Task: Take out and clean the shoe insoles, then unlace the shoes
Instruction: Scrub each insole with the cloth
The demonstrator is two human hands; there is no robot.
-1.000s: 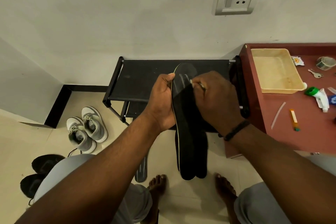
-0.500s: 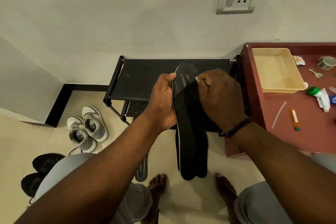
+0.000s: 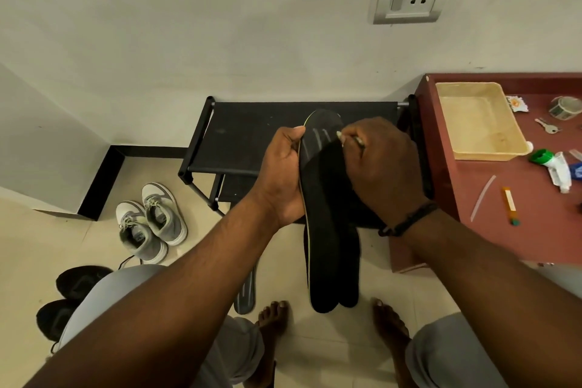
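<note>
Since before, the right hand (image 3: 382,167) slid its small brush (image 3: 341,135) up the black insoles (image 3: 327,230). Left hand (image 3: 283,173) fingers wrap the insoles; right fingers pinch the brush. No words can be read.

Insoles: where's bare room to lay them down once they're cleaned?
The black rack top behind the left hand is bare. So is the red table strip below the cream tray. The table's right edge and the floor by the grey sneakers are crowded.

Pale wall (image 3: 220,25), beige tiled floor (image 3: 37,255), black rack (image 3: 245,132), maroon table (image 3: 504,230).
</note>
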